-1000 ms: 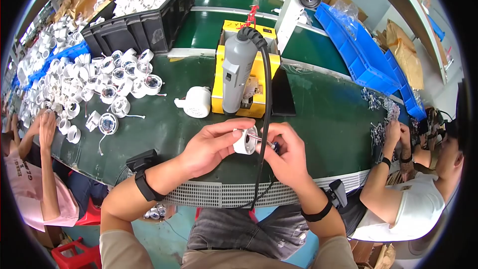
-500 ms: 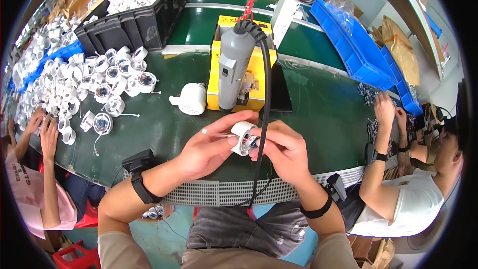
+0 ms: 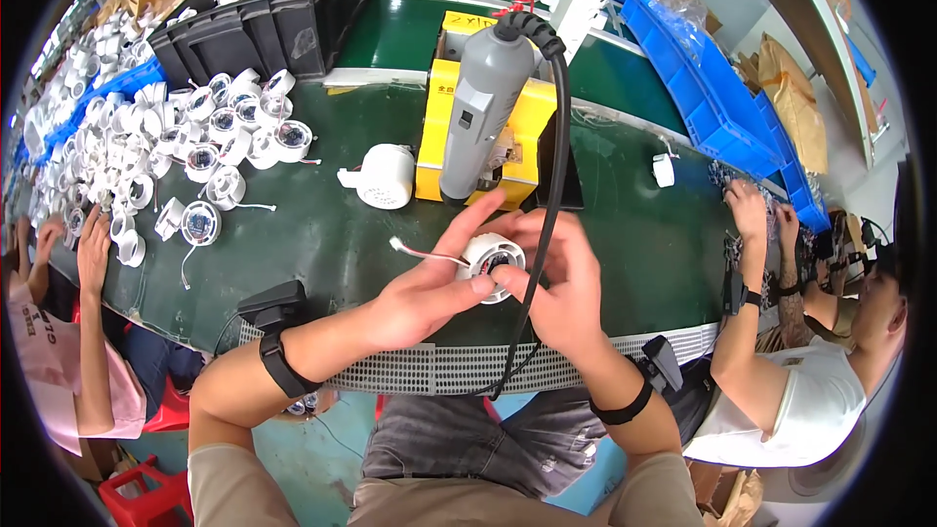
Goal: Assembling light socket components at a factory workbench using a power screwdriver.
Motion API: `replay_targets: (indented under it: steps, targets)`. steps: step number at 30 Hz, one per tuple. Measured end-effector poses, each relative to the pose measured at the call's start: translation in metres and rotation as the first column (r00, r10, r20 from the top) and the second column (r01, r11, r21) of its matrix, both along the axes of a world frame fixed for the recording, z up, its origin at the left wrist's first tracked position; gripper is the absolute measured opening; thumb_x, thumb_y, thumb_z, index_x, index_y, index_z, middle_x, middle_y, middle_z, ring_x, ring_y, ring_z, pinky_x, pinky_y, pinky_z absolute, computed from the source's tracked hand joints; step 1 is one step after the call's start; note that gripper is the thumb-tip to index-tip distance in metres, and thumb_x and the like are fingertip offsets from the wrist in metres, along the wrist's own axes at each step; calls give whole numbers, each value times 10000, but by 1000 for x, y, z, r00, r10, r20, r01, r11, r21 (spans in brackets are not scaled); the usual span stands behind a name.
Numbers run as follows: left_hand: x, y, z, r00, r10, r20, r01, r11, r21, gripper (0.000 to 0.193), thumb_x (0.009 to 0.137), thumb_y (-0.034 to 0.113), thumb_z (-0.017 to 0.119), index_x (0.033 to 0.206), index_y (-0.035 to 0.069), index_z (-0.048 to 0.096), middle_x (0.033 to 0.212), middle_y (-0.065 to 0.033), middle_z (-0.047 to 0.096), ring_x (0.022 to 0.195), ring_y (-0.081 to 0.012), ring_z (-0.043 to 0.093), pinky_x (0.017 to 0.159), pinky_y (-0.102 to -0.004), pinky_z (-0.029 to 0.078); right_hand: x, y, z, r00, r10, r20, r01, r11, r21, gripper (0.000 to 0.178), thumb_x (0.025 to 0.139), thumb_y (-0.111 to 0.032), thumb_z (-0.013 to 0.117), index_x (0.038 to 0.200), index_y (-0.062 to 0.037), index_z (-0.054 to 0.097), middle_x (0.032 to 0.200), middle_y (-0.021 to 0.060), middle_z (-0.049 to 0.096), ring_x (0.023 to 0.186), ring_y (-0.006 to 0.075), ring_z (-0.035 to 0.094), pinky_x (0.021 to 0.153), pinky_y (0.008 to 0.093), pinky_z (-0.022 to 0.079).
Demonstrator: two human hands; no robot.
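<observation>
Between both hands, over the near side of the green table, is a white round plastic housing with a dark circuit board inside. My left hand grips the housing from the left, its thumb on the rim. From that side a thin wire with a small white connector sticks out over my fingers. My right hand curls around the other side, thumb pressed at the board. A black cable hangs in front of my right hand and hides part of it.
Beyond my hands, a grey handheld power tool hangs before a yellow machine. Beside it lies a white grilled part. Many white housings and a black crate fill the left. Co-workers' hands work at either side.
The housing has turned so its open face shows more, and the board sits deeper inside. My right thumb has moved onto it. A small white part now lies on the table's right side.
</observation>
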State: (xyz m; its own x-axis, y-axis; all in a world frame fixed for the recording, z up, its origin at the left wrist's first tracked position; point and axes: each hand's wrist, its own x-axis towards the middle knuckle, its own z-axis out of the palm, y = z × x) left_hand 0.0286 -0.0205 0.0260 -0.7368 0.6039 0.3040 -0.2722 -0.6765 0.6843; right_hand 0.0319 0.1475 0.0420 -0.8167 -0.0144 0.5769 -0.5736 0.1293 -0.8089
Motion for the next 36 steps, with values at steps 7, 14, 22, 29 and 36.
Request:
replay_targets:
  steps: [7, 14, 22, 29, 36]
  targets:
    - [-6, -6, -5, 976, 206, -64, -210, 843, -495, 426, 961, 50, 488, 1370, -13, 387, 1139, -90, 589, 934, -115, 614, 750, -275, 605, -16, 7, 9, 999, 1, 36, -17, 901, 433, 90, 815, -8, 681, 899, 23, 686, 842, 147, 664, 831, 246, 663, 700, 309, 511]
    - [-15, -7, -23, 965, 243, 95, -144, 799, -584, 353, 970, 76, 469, 1297, -50, 424, 1126, -119, 570, 974, -177, 614, 798, -319, 600, -54, -55, 29, 972, 83, 220, -125, 975, 184, 691, 812, -66, 708, 1385, 13, 331, 1078, 136, 630, 1024, 209, 615, 921, 354, 475]
    - [-16, -4, -15, 937, 305, 169, -138, 768, -625, 444, 986, 82, 455, 1389, -61, 335, 1147, -121, 567, 977, -187, 614, 854, -321, 577, -94, -57, 57, 977, -105, -184, 47, 953, -298, 428, 966, -203, 441, 1308, 23, 317, 603, 88, 484, 451, 165, 463, 436, 310, 429]
    - [-19, -7, -17, 935, 329, 129, -160, 720, -676, 364, 971, 61, 457, 1314, -49, 410, 1100, -127, 580, 931, -189, 629, 808, -322, 593, -106, -65, 52, 975, -161, -156, 107, 946, -308, 363, 971, -211, 457, 1232, 27, 374, 565, 76, 474, 428, 153, 457, 412, 305, 410]
    - [-19, -6, -12, 922, 347, 170, -144, 718, -681, 324, 970, 66, 460, 1272, -48, 434, 1100, -129, 576, 912, -199, 639, 801, -322, 593, -104, -64, 51, 980, -130, -149, 81, 952, -296, 290, 969, -190, 457, 1167, 12, 390, 568, 85, 475, 421, 161, 456, 407, 310, 415]
